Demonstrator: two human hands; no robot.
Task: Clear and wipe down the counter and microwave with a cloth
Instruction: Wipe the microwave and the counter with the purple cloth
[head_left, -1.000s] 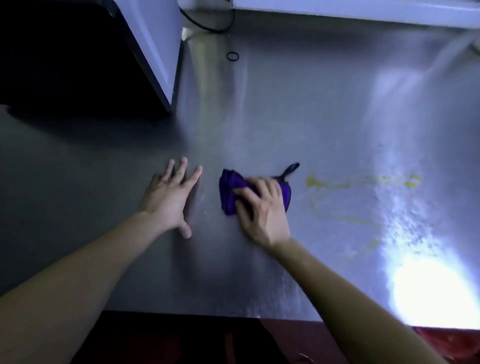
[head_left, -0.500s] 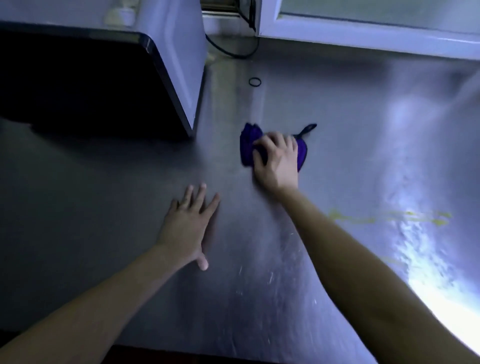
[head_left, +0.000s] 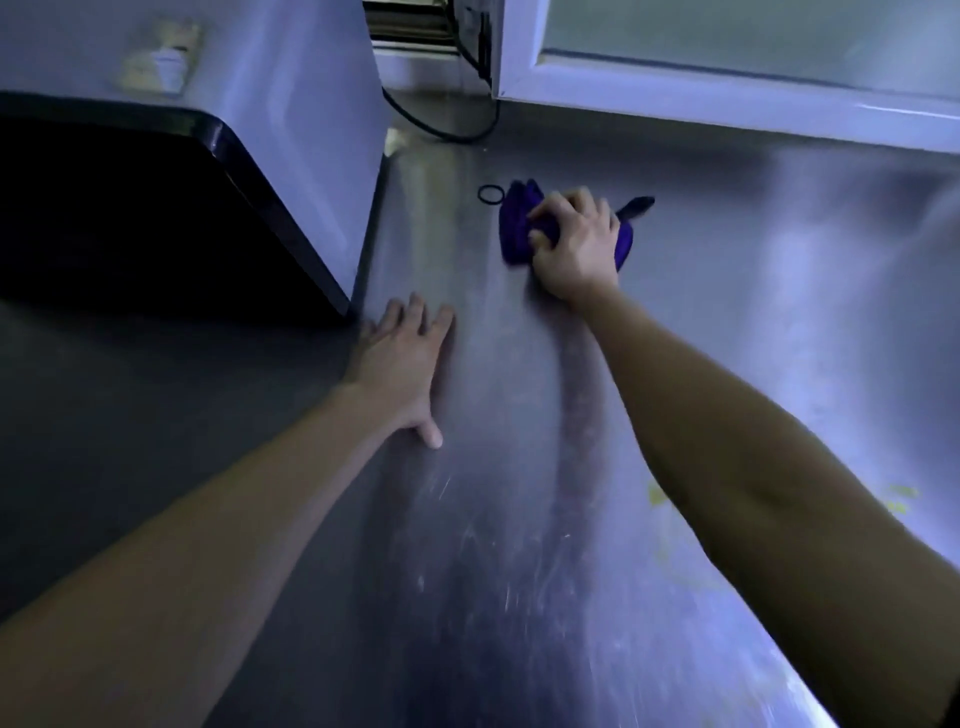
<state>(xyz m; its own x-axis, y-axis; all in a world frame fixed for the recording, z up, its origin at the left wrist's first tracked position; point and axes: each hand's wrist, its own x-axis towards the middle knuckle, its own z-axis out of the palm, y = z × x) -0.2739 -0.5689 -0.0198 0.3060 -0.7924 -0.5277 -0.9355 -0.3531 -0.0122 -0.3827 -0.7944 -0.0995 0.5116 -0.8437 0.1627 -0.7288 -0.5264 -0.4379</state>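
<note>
A bunched purple cloth (head_left: 513, 228) lies on the steel counter (head_left: 727, 312), far from me and right of the microwave (head_left: 291, 130). My right hand (head_left: 576, 244) grips the cloth with curled fingers and presses it onto the counter. My left hand (head_left: 405, 364) lies flat on the counter with straight fingers, just in front of the microwave's front right corner. The microwave is white with a dark door facing me. A dull wiped streak runs on the counter from the cloth back toward me.
A small black elastic ring (head_left: 491, 194) lies just left of the cloth. A black cable (head_left: 441, 130) curls behind the microwave. A white window frame (head_left: 727, 104) borders the back of the counter. Yellow smears (head_left: 660, 493) show near my right forearm.
My right hand has pushed the cloth away from me, from the yellow smears up to the black ring. My left hand has stayed flat on the counter. My view has moved forward.
</note>
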